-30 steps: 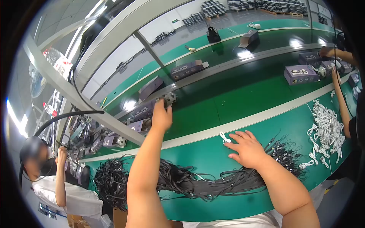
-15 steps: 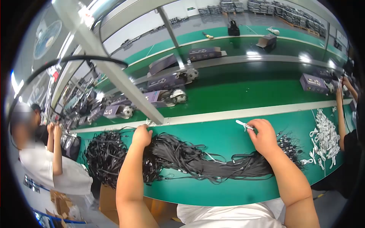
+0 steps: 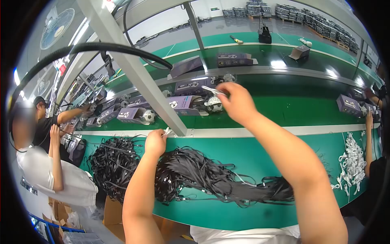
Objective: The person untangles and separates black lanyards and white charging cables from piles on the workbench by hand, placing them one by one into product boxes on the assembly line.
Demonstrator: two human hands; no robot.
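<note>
The white cable (image 3: 211, 90) was pinched in the right hand (image 3: 237, 102), raised over the belt at about twelve o'clock, its free end pointing toward the purple box (image 3: 185, 104) and ball (image 3: 213, 104). That grip was narrow, thumb and fingertips closed on the cable. The left hand (image 3: 155, 142) lay at ten o'clock on the near table (image 3: 260, 148), its fingers closed on a small white piece just beside the frame post (image 3: 140, 77); what that piece was could not be told. Under the left forearm spread the black straps (image 3: 195, 175), with a second heap (image 3: 111, 160) at nine o'clock. White cables (image 3: 350, 156) lay piled at three o'clock, well apart.

To do this step well, I judged the cable should stay held near its end, so it dropped cleanly into the box, not onto the moving belt.

Half a second earlier the right hand had been low on the table, picking the cable up; it had since lifted and reached forward. The left hand had stayed beside the straps. A co-worker's arm (image 3: 71, 115) at nine o'clock reached to the boxes.
</note>
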